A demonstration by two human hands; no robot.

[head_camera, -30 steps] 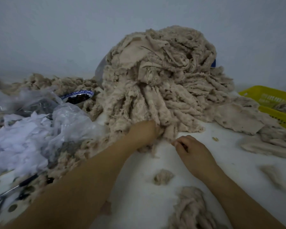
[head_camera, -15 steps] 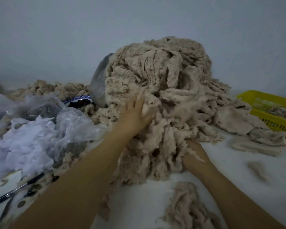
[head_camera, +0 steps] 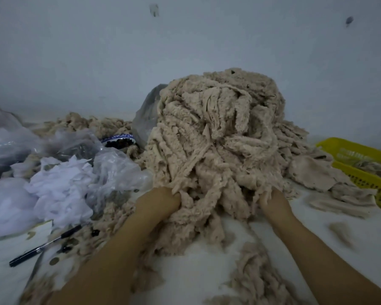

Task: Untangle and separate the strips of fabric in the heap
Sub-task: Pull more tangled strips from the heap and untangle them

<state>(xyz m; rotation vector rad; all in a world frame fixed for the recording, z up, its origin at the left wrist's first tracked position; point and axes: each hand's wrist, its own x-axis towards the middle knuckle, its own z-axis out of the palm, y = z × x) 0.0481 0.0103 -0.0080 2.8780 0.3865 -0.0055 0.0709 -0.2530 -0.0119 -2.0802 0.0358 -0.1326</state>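
The left hand point(head_camera: 161, 201) is sunk into the near left foot of the heap point(head_camera: 218, 133), with its fingers curled round a bunch of beige fleece strips. The right hand point(head_camera: 273, 202) enters the near right foot of the same heap. Its fingers are buried under the fabric, so whether it grasps or only presses cannot be determined. The heap stands at the centre of the white table point(head_camera: 196, 274), rising high between and beyond both hands, its strips crossed and looped over one another. Judged from this layout, the task is at an early stage. Only a small bunch of loose strips point(head_camera: 251, 274) lies apart on the near side, and a few flat fabric pieces point(head_camera: 312, 172) lie at the right. The bulk of the heap remains knotted and must still be drawn out strip by strip. A yellow basket point(head_camera: 350, 167) sits at the far right and holds some fabric. A crumpled clear plastic bag point(head_camera: 110, 166) touches the left foot of the heap, with white scraps point(head_camera: 53, 188) further left. These restrict the space for laying strips out on that side. A pen point(head_camera: 46, 245) lies near left, and a blue-rimmed bowl point(head_camera: 119, 140) sits far left, beside a lower beige pile point(head_camera: 81, 124).
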